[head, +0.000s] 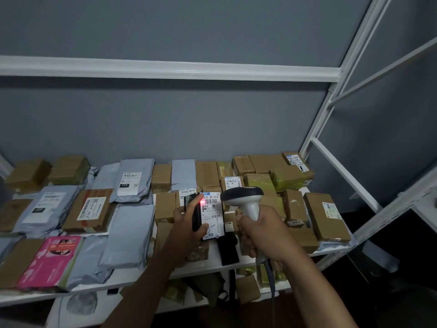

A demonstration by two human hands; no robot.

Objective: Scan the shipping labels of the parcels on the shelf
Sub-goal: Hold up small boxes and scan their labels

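A black parcel [196, 215] with a white shipping label [212, 215], a red dot on it, is held upright by the left hand [186, 223] above the shelf's [132, 274] front edge. The right hand [262, 235] grasps a scanner [246, 200] just beside it, among cardboard boxes [324, 216] and grey mailers [130, 235].

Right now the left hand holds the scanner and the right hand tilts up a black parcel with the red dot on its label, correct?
The hands are swapped. In the head view the right hand holds the scanner, and the left hand tilts up the black parcel; the red dot is on its label.
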